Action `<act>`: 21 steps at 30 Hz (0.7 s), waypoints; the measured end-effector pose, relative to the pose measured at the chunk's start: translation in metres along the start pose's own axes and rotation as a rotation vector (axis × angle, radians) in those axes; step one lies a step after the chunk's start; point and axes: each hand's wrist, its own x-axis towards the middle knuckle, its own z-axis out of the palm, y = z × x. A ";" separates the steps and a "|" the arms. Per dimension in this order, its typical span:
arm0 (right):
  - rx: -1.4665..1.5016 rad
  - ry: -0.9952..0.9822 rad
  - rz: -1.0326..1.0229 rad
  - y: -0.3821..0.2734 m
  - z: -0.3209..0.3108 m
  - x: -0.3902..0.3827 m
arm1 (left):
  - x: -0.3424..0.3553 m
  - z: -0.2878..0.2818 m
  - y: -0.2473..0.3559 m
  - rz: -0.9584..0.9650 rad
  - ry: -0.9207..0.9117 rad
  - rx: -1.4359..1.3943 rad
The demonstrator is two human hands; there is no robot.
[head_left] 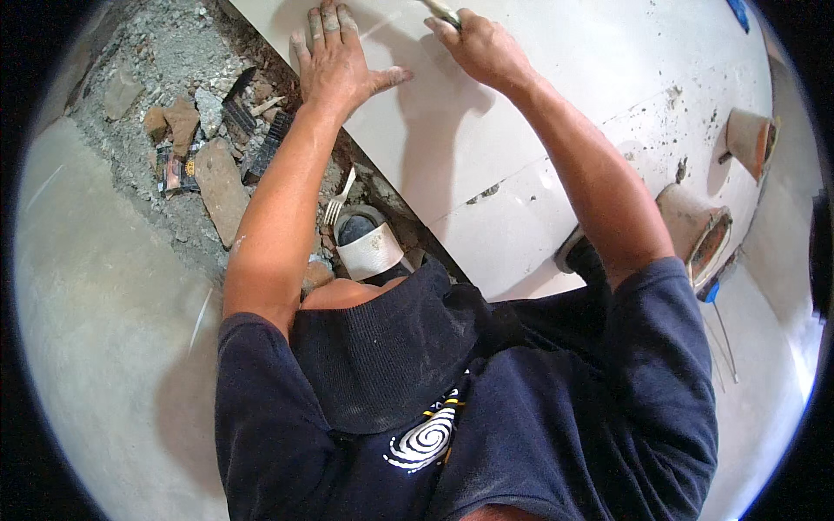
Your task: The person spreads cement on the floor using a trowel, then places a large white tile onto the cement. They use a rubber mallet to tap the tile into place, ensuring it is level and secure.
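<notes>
Gripping a partly seen tool (443, 11) in the closed right hand (488, 52), at the top edge of view, over the white tile (556, 52); can't tell its kind, cut off by the frame. Pressing left hand (335, 74) flat on the same tile, fingers spread, near its left edge, well apart from the right. Seeing grey rubble (169, 52) past that edge, with a flat stone (221, 187) and broken chunks. Spotting a white fork (339, 200) just beside a pale-strapped sandal (372, 252). Noting two grimy buckets (682, 213) far right, plus a blue-handled rod (714, 291) near the closer one.
</notes>
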 end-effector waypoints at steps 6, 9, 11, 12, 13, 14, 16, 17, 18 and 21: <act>0.240 0.108 -0.181 0.025 -0.016 -0.057 | -0.027 -0.013 -0.036 0.131 -0.158 0.046; 0.122 -0.026 -0.067 0.044 -0.014 -0.099 | -0.038 -0.020 -0.047 0.153 -0.159 0.025; -0.068 -0.274 0.104 0.060 -0.018 -0.116 | -0.038 -0.023 -0.046 0.142 -0.159 0.014; -0.083 -0.272 0.137 0.065 -0.019 -0.123 | -0.035 -0.024 -0.044 0.131 -0.207 0.026; -0.014 -0.184 -0.014 0.070 -0.019 -0.125 | -0.034 -0.025 -0.041 0.097 -0.247 0.073; 0.017 -0.116 -0.056 0.073 -0.020 -0.128 | -0.030 -0.027 -0.039 0.071 -0.296 0.110; 0.039 -0.192 -0.095 0.075 -0.019 -0.125 | -0.032 -0.028 -0.036 0.071 -0.304 0.141; -0.049 -0.315 0.015 0.074 -0.019 -0.122 | -0.031 -0.028 -0.035 0.067 -0.314 0.138; -0.104 -0.399 0.092 0.072 -0.018 -0.121 | -0.033 -0.028 -0.035 0.072 -0.287 0.105; -0.023 -0.231 -0.071 0.062 -0.015 -0.113 | -0.036 -0.025 -0.038 0.114 -0.239 0.089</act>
